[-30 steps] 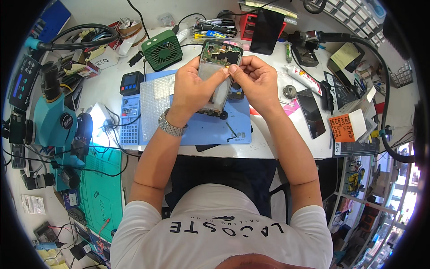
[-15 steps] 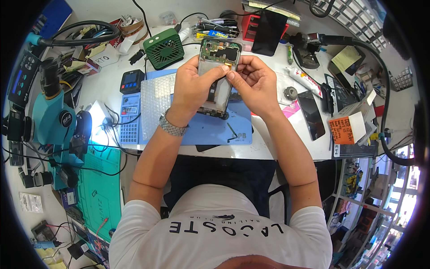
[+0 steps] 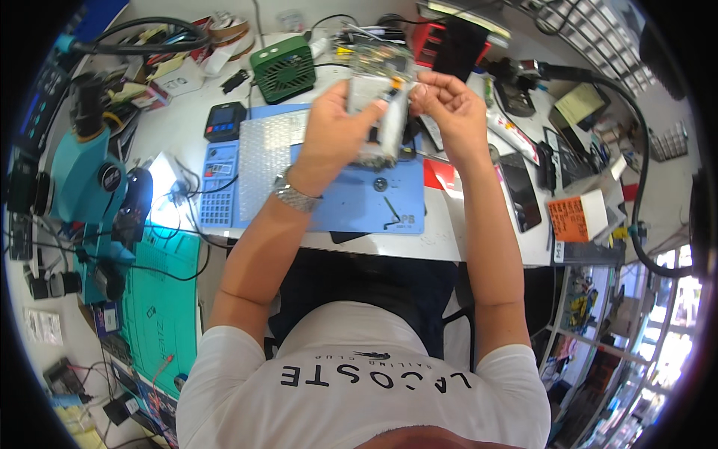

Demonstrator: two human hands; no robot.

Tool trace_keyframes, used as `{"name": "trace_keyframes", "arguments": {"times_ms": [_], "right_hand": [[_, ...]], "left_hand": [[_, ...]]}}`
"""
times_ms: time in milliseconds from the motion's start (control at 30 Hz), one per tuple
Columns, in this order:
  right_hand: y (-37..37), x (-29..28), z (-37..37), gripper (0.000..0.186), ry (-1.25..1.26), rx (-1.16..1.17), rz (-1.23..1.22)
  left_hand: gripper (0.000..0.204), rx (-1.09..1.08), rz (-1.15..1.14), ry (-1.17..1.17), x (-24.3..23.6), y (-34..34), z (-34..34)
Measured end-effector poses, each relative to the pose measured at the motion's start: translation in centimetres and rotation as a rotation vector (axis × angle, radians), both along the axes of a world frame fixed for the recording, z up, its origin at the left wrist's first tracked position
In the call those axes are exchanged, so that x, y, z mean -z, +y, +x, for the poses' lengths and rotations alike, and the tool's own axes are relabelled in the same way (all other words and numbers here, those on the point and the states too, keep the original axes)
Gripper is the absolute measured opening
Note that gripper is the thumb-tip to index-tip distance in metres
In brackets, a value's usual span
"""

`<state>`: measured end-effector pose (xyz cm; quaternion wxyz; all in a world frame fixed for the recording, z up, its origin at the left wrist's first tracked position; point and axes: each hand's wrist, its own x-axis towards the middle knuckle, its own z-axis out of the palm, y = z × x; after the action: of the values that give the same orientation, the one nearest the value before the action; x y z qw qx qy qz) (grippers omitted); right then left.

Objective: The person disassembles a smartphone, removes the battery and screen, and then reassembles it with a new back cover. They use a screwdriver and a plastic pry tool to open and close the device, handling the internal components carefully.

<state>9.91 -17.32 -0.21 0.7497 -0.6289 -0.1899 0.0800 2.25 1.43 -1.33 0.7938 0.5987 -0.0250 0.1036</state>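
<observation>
Opened phone held up above the blue work mat, tilted, motion-blurred, inner parts facing up. Left hand wrapped around the phone's left side, thumb across the front, grip closed on it. Right hand close beside, at the phone's upper right corner, fingertips pinched together at the top edge; whether something small sits between them cannot be told through the blur. Both hands close together, nearly meeting over the phone. Metal wristwatch on the left wrist.

Below the phone, on the mat: a small round dark part and a thin bent black tool. Sheet of bubble wrap over the mat's left part, with a grid of small compartments just beside it. Green box with a grille at the back of the white table, a small dark meter in front of it. Teal microscope at far left, its lamp lit over a bright patch. Dark phone lying flat to the right of the mat, an orange packet further right. Black screen panel leaning at the back, past the right hand.
</observation>
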Motion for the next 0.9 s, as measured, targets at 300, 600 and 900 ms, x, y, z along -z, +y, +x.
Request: {"name": "trace_keyframes", "arguments": {"times_ms": [300, 600, 900], "right_hand": [[-5.2, -0.7, 3.3, 0.038, -0.086, 0.319, -1.075], [-3.7, 0.5, 2.6, 0.060, -0.064, 0.229, -1.230], [-5.6, 0.1, 4.0, 0.018, -0.318, 0.570, -0.818]], "left_hand": [[0.032, -0.125, -0.089, -0.116, -2.9, 5.5, 3.2], [0.034, -0.111, -0.065, -0.033, -0.1, 3.3, 2.5], [0.032, -0.089, -0.118, -0.053, -0.8, 2.8, 2.1]]}}
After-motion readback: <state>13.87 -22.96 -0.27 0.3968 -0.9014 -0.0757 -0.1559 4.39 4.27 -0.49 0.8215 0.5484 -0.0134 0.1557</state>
